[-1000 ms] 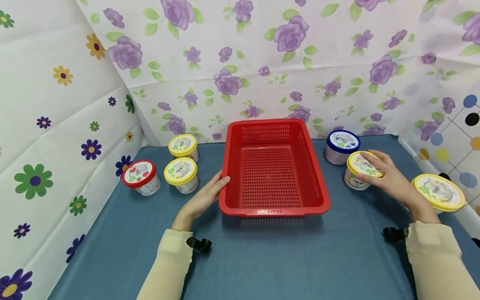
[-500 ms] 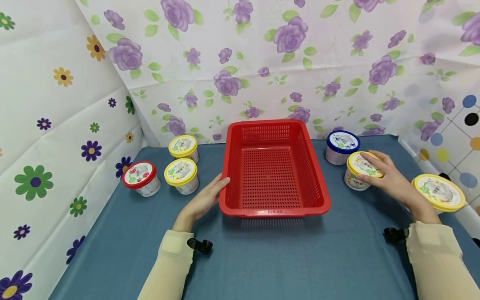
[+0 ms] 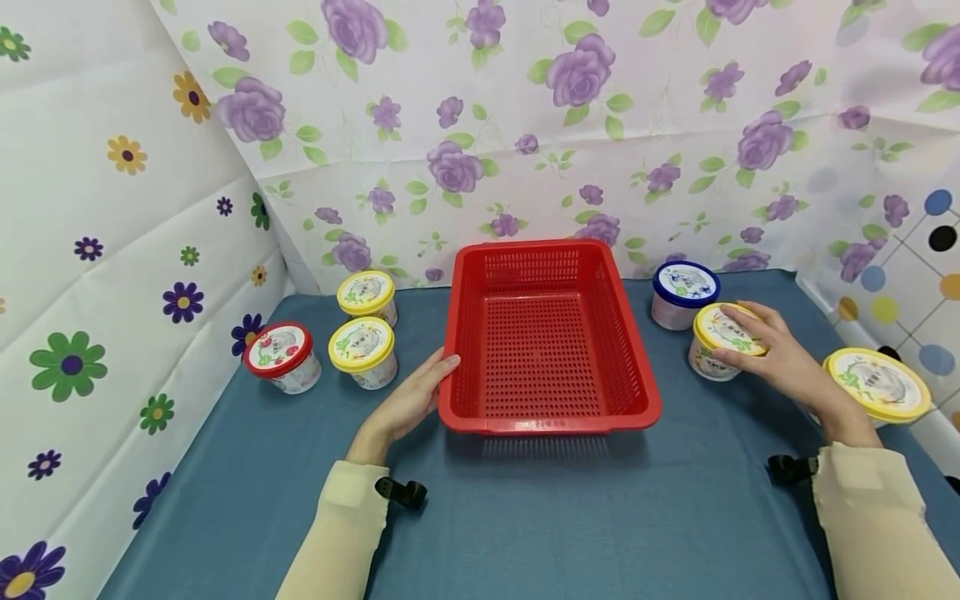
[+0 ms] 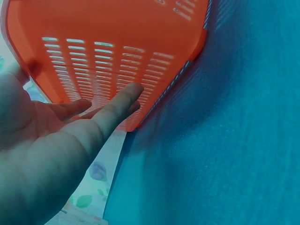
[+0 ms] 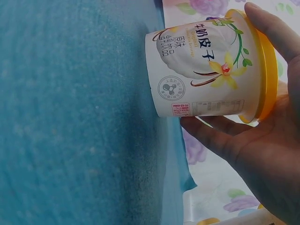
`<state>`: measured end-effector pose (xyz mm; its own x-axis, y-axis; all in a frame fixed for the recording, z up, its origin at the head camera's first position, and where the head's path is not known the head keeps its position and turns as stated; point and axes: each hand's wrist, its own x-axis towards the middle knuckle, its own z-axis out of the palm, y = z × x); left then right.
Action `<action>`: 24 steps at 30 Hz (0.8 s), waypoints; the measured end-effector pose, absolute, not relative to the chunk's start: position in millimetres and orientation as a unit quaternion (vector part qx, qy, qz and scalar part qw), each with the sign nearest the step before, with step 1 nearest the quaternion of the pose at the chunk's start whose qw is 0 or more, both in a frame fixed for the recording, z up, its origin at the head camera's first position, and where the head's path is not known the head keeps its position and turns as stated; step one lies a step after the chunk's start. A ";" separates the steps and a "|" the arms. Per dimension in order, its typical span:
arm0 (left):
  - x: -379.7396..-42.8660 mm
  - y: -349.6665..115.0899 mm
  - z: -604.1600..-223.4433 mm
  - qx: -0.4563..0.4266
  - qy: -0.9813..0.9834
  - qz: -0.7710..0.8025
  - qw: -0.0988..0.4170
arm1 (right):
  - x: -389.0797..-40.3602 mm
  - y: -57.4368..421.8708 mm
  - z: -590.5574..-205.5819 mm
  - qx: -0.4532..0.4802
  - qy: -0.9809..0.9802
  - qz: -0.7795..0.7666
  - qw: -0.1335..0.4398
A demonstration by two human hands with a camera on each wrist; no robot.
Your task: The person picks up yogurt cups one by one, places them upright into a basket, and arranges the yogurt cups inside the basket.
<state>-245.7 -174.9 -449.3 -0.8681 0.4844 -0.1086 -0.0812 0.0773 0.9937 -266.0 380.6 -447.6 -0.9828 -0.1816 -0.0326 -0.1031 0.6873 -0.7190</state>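
An oblong red plastic basket [image 3: 551,425] with slotted walls stands mid-table in the head view, nothing in it. My left hand [image 3: 401,404] holds its left side, thumb over the rim. In the left wrist view, the fingers of that hand [image 4: 56,145] reach along the outside of the basket wall [image 4: 108,21]. On the right, my right hand [image 3: 787,358] grips a yellow-lidded paper tub [image 3: 707,360] from above. The right wrist view shows the white tub [image 5: 206,70] with a vanilla-flower print, its base at the cloth, between thumb and fingers of the hand [image 5: 267,154].
A blue-lidded tub [image 3: 686,285] stands just behind the gripped one. Another yellow-lidded tub [image 3: 876,383] is at far right, partly behind my wrist. Left of the basket are a red-lidded tub [image 3: 279,347] and two yellow-lidded tubs [image 3: 362,342]. Flowered sheets [image 3: 525,192] hang behind the blue cloth.
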 end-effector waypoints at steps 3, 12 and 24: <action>-245.6 -174.8 -449.0 0.145 0.699 0.667 0.215 | -265.4 380.0 -446.6 -0.077 0.918 -0.387 0.050; -245.3 -173.9 -450.2 0.145 0.698 0.668 0.213 | -261.3 379.0 -439.7 -0.072 0.923 -0.375 0.046; -245.8 -173.3 -450.1 0.148 0.697 0.669 0.213 | -261.0 373.4 -435.6 -0.079 0.929 -0.359 0.041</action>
